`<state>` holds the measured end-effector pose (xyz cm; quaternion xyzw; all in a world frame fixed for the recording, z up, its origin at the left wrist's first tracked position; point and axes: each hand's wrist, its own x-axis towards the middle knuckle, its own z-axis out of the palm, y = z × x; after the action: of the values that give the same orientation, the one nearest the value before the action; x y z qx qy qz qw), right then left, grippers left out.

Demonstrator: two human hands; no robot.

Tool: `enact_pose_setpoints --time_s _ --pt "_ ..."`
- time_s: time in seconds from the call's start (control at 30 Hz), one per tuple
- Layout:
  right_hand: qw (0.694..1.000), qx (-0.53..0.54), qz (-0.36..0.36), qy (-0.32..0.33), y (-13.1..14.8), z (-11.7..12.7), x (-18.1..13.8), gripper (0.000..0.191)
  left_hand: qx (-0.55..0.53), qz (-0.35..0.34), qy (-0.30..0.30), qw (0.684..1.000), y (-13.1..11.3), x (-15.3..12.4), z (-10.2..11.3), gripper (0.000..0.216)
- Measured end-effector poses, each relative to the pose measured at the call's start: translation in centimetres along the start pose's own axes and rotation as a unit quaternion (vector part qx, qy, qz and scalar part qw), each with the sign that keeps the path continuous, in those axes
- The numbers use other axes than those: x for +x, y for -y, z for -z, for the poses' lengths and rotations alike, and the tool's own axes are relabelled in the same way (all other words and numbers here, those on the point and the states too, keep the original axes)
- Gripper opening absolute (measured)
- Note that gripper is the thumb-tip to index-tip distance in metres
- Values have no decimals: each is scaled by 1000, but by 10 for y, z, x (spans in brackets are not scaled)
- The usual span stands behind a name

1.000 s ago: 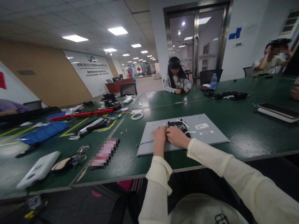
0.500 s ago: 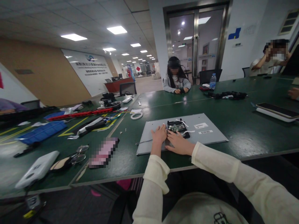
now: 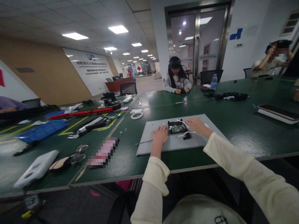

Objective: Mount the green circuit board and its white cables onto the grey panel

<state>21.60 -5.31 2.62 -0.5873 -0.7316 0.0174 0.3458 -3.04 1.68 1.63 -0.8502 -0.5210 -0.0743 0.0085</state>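
Note:
A flat grey panel (image 3: 149, 144), likely the back of a display, lies on the table in front of me. On its middle sits a green circuit board (image 3: 177, 128) in a black frame, with white ribbon cables (image 3: 184, 134) at its right side. My left hand (image 3: 160, 136) rests on the panel just left of the board, its fingers stretched out. At the board's right edge, my right hand (image 3: 198, 125) has its fingertips together on the upper ribbon cable. A small black piece (image 3: 187, 136) lies below the board's right corner.
A pink phone (image 3: 104, 152), glasses (image 3: 80, 154) and a white power bank (image 3: 36, 168) lie to the left. Farther off are a blue tray (image 3: 42, 130) and a tape roll (image 3: 136, 115). Another phone (image 3: 279, 112) lies right; a person (image 3: 177, 79) sits opposite.
My right hand has moved right and up, from the board's lower left to the ribbon cable at its right edge, uncovering the board. The left hand has stayed in place.

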Motion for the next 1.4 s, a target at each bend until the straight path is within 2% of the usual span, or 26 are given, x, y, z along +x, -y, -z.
enact_pose_setpoints --time_s 0.13,0.3,0.47,0.57,0.63,0.7,0.8,0.9,0.97,1.07,1.23,1.4 --pt "996 31 -65 47 -29 8 -13 34 1 -3 -31 999 -3 -3 1 47" --pt "993 10 -61 98 -29 1 -18 48 0 4 -52 999 -8 -6 9 46" --pt "994 2 -29 102 -23 -7 -16 44 9 15 -66 998 -13 -7 16 39" --pt "997 -9 -28 69 -19 -6 -18 40 12 22 -81 996 -15 -8 20 35" --pt "999 -19 4 34 -11 -2 -22 40 15 31 -105 994 -16 -9 24 33" --pt "996 -29 74 40 3 2 -28 51 15 49 -133 990 -16 -10 27 32" --pt "975 -49 178 126 32 7 -37 70 11 75 -161 984 -15 -12 30 33" --pt "957 -62 222 176 54 5 -45 72 11 83 -174 981 -15 -12 31 29" --pt "959 -69 209 179 59 0 -48 69 14 83 -179 980 -15 -12 31 27" --pt "970 -88 151 169 56 -8 -50 64 17 83 -178 980 -16 -11 30 25" --pt "976 -113 100 154 44 -14 -47 63 17 74 -166 983 -16 -11 30 27" --pt "984 -141 30 106 24 -20 -36 62 32 44 -135 989 -17 -12 30 29"
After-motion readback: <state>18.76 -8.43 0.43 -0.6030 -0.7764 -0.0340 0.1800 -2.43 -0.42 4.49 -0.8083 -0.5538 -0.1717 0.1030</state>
